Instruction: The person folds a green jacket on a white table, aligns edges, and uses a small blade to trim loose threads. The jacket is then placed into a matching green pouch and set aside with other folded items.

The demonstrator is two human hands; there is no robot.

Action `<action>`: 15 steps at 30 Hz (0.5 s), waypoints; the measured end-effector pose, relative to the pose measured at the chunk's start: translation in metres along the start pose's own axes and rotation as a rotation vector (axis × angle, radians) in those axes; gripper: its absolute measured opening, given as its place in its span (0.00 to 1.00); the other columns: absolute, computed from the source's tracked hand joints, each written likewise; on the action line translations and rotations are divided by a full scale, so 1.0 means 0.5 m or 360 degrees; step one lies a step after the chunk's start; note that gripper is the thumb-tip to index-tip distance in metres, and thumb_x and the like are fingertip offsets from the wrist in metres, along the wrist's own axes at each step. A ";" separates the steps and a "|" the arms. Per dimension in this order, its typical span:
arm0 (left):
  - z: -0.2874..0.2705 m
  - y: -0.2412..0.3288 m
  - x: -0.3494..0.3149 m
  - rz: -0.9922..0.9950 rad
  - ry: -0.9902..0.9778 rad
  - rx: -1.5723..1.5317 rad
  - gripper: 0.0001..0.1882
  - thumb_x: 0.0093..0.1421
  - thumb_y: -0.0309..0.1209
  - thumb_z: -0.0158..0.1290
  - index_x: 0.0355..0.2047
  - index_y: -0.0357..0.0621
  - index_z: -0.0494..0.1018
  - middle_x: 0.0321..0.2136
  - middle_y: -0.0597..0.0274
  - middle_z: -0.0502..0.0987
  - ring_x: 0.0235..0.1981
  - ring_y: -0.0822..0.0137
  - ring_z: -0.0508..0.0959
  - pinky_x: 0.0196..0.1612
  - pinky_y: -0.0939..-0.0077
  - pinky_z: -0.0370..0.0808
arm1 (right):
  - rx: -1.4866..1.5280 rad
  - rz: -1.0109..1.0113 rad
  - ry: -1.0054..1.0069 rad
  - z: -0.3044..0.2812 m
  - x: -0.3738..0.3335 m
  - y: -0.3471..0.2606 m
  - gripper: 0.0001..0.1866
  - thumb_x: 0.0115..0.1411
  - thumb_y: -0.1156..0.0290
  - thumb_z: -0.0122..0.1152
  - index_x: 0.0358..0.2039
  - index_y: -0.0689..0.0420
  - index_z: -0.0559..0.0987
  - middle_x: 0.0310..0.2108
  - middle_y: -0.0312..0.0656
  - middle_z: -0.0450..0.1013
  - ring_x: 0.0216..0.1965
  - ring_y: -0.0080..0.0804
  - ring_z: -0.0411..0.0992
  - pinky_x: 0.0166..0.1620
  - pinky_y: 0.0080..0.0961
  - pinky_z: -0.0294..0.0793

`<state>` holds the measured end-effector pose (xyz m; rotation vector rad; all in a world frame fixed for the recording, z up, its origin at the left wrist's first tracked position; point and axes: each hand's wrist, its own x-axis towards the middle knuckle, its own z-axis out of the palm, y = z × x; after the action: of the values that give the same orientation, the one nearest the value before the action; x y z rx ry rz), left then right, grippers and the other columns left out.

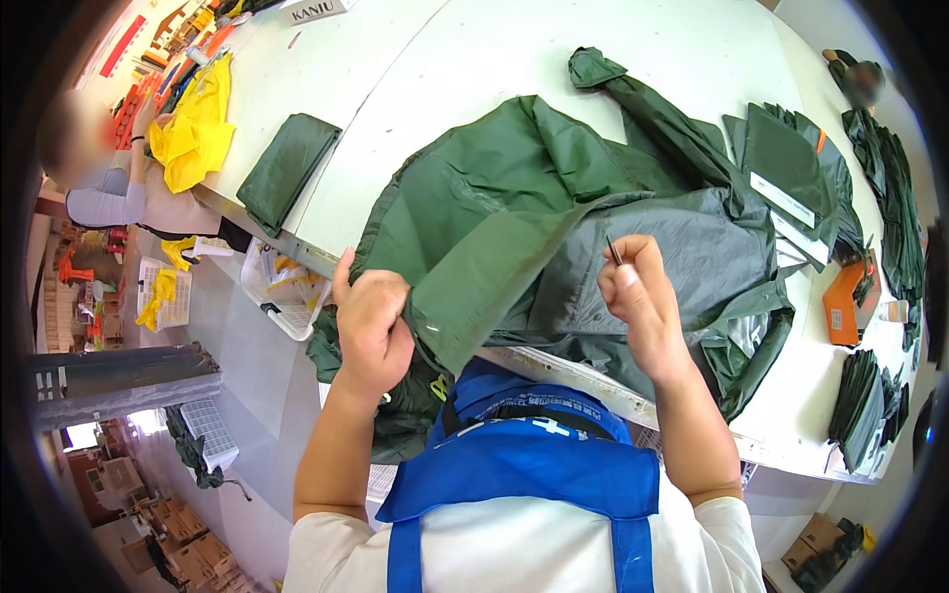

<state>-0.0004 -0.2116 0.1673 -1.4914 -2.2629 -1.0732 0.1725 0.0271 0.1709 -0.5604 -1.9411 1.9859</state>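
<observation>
A dark green rain jacket [470, 193] lies spread over the white table in front of me, its greyish inner side [652, 267] showing at the right. My left hand [374, 321] is closed on the edge of a lifted flap, with one finger pointing up. A sleeve stretches away toward the far right. My right hand [641, 296] hovers above the grey side, fingers pinched around a small, thin, dark pointed tool [614, 249] with its tip up. Its exact kind is hard to make out. Part of the jacket hangs over the table's near edge.
A folded green garment [289, 173] lies at the left table edge. At far left a person handles yellow fabric [195, 124]. Stacked green pieces [786, 163], an orange box [843, 304] and more green bundles [857, 400] are on the right. A white basket [282, 287] stands below left.
</observation>
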 end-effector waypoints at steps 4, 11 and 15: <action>-0.003 0.013 -0.019 0.0168 0.0011 0.0144 0.07 0.41 0.20 0.48 0.24 0.44 0.68 0.23 0.64 0.75 0.29 0.61 0.75 0.64 0.49 0.47 | -0.0748 -0.0254 -0.0024 0.018 0.002 -0.054 0.16 0.63 0.64 0.55 0.43 0.61 0.66 0.27 0.46 0.71 0.26 0.36 0.71 0.33 0.28 0.70; 0.004 0.024 -0.035 0.0314 0.0038 0.0319 0.06 0.42 0.24 0.52 0.24 0.47 0.69 0.25 0.69 0.76 0.29 0.65 0.76 0.63 0.44 0.48 | -0.1231 -0.0184 -0.0118 0.026 -0.004 -0.086 0.14 0.52 0.64 0.67 0.30 0.60 0.73 0.27 0.48 0.75 0.27 0.43 0.75 0.30 0.33 0.74; 0.008 0.027 -0.041 0.0318 0.0036 0.0324 0.06 0.43 0.24 0.52 0.23 0.49 0.69 0.25 0.71 0.76 0.29 0.67 0.76 0.64 0.44 0.48 | -0.1308 -0.0126 -0.0078 0.032 -0.009 -0.088 0.14 0.50 0.64 0.69 0.27 0.60 0.75 0.25 0.46 0.75 0.26 0.41 0.75 0.29 0.31 0.73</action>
<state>0.0214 -0.2202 0.1593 -1.5702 -2.0830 -0.7742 0.1665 0.0127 0.2151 -0.5943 -2.7256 1.0893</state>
